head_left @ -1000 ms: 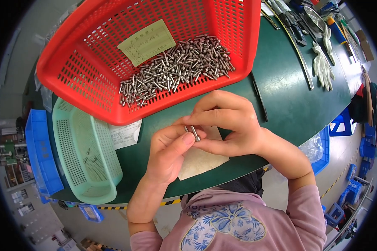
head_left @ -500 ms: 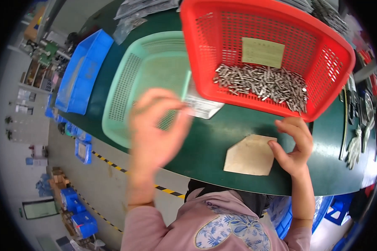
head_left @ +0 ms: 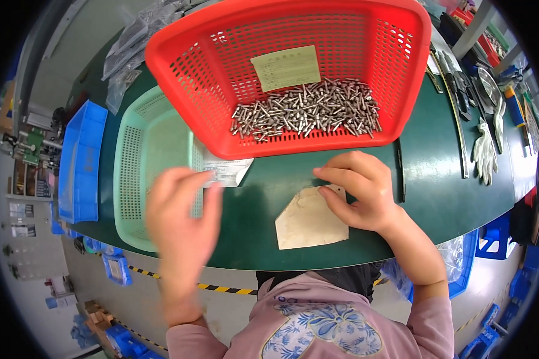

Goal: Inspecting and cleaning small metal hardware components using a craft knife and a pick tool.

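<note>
My left hand (head_left: 184,215), smeared by motion, is over the front right side of a light green plastic basket (head_left: 133,230). Its thumb and forefinger come near each other beside a printed sheet (head_left: 227,175); whether anything is between them I cannot make out. Curved over a beige cut-cornered piece of board (head_left: 308,224) is my right hand (head_left: 365,194), with a gap between thumb and forefinger and nothing visible in it. Behind both hands a red perforated basket (head_left: 380,72) stands tilted toward me, with many small metal pins (head_left: 305,110) and a yellowish paper slip (head_left: 287,67) inside.
A blue bin (head_left: 81,161) stands at the left end of the green table (head_left: 251,248). Clear plastic bags (head_left: 139,45) lie at the back left. On the right are a thin dark rod (head_left: 401,173), a white glove (head_left: 484,152) and assorted hand tools (head_left: 458,84).
The view has shifted, so the baskets and the board appear further left. My right hand now reaches further over the board. My left hand remains near the green basket.
</note>
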{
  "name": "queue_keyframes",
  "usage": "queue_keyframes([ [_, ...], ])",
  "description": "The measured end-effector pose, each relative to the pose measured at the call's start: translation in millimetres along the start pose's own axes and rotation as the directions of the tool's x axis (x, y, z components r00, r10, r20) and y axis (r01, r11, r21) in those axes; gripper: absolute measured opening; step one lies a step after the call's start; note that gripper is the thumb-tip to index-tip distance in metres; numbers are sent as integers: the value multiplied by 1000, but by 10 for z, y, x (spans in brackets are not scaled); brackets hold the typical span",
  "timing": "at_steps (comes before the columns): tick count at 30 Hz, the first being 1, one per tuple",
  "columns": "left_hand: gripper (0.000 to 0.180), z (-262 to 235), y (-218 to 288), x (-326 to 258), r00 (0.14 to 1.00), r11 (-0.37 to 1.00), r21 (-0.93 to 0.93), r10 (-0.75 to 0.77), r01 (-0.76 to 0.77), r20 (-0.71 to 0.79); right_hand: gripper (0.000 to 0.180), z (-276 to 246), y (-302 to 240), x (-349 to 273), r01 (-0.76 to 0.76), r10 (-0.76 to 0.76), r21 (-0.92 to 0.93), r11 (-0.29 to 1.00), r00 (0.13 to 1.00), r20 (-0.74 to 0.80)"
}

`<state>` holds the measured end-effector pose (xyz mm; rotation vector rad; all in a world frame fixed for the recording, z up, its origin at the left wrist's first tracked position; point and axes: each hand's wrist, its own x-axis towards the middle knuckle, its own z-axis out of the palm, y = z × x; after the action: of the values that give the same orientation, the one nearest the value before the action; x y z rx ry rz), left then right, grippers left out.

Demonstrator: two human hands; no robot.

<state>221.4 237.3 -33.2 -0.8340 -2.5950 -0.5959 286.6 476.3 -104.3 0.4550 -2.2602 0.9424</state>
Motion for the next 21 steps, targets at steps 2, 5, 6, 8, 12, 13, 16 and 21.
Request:
queue_keyframes([
  [2, 15, 369, 211, 160, 998, 993, -104, 58, -56, 8, 29, 21, -9, -6, 3, -3, -2, 1000, 1000, -8],
  [5, 17, 753, 210, 389, 997, 998, -53, 41, -37, 63, 27, 21, -36, 37, 8, -8, -10, 1000, 1000, -17],
  [6, 17, 856, 189, 441, 996, 998, -50, 40, -36, 79, 25, 29, -29, 31, -8, 8, -22, 1000, 1000, -20],
  [8, 20, 952, 211, 505, 996, 999, -14, 39, -38, 84, 24, 32, -27, 26, -11, 10, -37, 999, 999, -35],
  [12, 24, 1070, 192, 609, 998, 992, 121, 31, -38, 56, 22, 20, -50, 17, 9, -12, -51, 999, 998, -56],
  [13, 24, 1080, 197, 619, 997, 992, 120, 40, -47, 59, 22, 11, -47, 14, 4, -8, -56, 998, 998, -63],
  [16, 22, 1142, 187, 594, 995, 994, 68, 85, -88, 58, 22, 30, -40, -6, 5, -10, -68, 998, 997, -73],
  [21, 22, 1168, 176, 627, 994, 996, -26, 92, -91, 58, 21, 41, -65, -1, 7, -13, -75, 997, 997, -76],
])
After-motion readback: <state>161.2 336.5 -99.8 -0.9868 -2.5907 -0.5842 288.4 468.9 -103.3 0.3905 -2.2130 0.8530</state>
